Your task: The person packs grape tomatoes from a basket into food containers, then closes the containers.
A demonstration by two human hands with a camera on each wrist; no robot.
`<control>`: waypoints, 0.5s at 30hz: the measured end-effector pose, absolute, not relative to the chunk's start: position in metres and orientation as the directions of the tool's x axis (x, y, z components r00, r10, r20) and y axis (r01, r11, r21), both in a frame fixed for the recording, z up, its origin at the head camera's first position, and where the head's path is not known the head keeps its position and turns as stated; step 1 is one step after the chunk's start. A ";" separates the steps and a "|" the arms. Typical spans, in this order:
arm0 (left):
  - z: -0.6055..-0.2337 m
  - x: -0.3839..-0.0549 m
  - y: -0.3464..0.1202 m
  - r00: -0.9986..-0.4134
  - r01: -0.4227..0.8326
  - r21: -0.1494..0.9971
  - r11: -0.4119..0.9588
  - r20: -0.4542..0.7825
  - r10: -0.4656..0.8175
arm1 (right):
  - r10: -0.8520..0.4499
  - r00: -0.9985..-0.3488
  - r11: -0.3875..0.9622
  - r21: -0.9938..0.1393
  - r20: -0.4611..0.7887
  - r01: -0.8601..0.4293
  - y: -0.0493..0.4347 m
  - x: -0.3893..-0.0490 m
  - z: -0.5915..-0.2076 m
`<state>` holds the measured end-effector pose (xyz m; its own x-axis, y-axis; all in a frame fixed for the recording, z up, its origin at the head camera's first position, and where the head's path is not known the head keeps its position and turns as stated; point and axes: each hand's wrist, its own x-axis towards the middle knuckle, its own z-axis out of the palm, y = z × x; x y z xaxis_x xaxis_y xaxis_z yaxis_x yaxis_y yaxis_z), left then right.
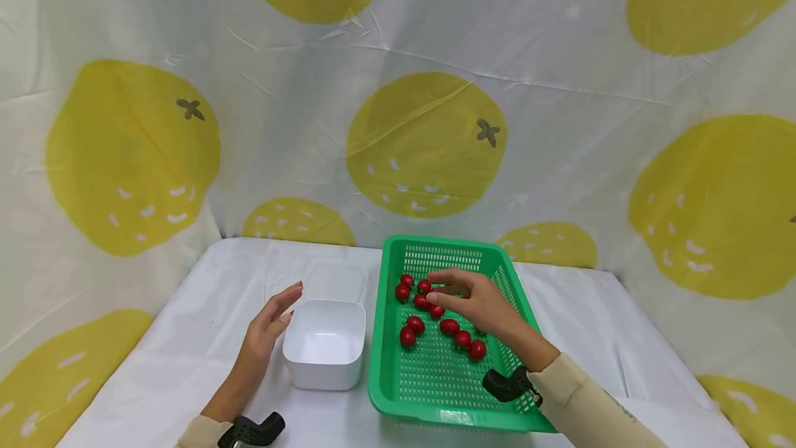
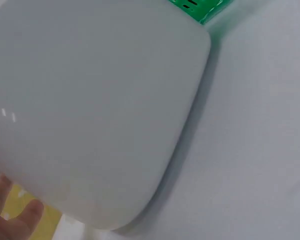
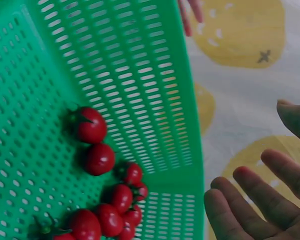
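Note:
Several red cherry tomatoes (image 1: pixel 449 327) lie in a green plastic basket (image 1: pixel 379 365) with slotted walls. Over the basket hovers my right hand (image 1: pixel 475 301), fingers spread and slightly bent, nothing between them; it hides part of the basket floor. In the right wrist view those fingers (image 3: pixel 260 200) are apart, with tomatoes (image 3: pixel 100 159) to their left. My left hand (image 1: pixel 264 327) is beside a white square box (image 1: pixel 326 368), its fingers loosely extended and holding nothing. The left wrist view is mostly filled by the box's outer wall (image 2: pixel 100 110), with fingertips (image 2: pixel 32 212) low at the left.
Behind the white box lies a translucent lid (image 1: pixel 336 282). The basket stands right of the box, on a white-covered table (image 1: pixel 578 337). A curtain (image 1: pixel 541 157) printed with yellow fruit hangs around the back and sides.

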<state>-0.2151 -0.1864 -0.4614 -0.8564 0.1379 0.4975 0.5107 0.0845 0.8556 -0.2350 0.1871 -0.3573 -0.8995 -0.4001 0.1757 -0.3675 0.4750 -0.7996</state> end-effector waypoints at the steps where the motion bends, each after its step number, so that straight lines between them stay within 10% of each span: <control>1: -0.464 -0.214 -0.185 -0.851 0.517 0.852 0.080 0.503 0.148 | -0.404 -0.899 0.471 -0.804 0.170 -0.364 0.186 -0.236 -0.360; 15: -0.482 -0.213 -0.179 -0.892 0.426 0.901 0.082 0.404 0.204 | -0.439 -0.894 0.475 -0.822 0.086 -0.312 0.171 -0.249 -0.375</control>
<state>-0.2126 -0.1790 -0.4824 -0.8919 0.2038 0.4036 0.4264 0.0821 0.9008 -0.2493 0.1708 -0.3745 -0.8944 -0.4391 0.0858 -0.3123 0.4755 -0.8224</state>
